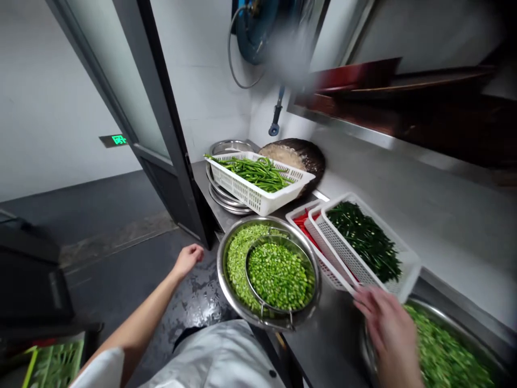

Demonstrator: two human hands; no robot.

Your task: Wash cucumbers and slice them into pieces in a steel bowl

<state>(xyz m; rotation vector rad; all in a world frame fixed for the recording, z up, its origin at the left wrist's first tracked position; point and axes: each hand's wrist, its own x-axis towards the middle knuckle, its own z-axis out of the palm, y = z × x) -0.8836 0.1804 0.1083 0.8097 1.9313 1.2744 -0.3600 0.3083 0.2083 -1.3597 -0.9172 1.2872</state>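
My left hand (189, 260) hangs over the floor, left of a steel bowl, its fingers curled in with nothing visible in them. My right hand (390, 318) is blurred, its fingers loosely extended beside the near corner of a white basket (345, 258) of dark green chopped leaves (365, 240); contact with the rim is unclear. In the steel bowl (222, 285) lie pale green chopped pieces (238, 264), and a round strainer (247, 264) of brighter green chopped pieces (278, 275) rests on them. Another large bowl of chopped greens (448, 345) stands right of my right hand.
A white basket (262, 202) of long green peppers or beans (258, 172) sits on stacked steel bowls (228, 202). Red peppers (302, 221) show in a lower basket. Behind are a dark round basket (319, 161), a spray nozzle (274, 128) and a shelf (363, 134). A door (161, 108) stands left.
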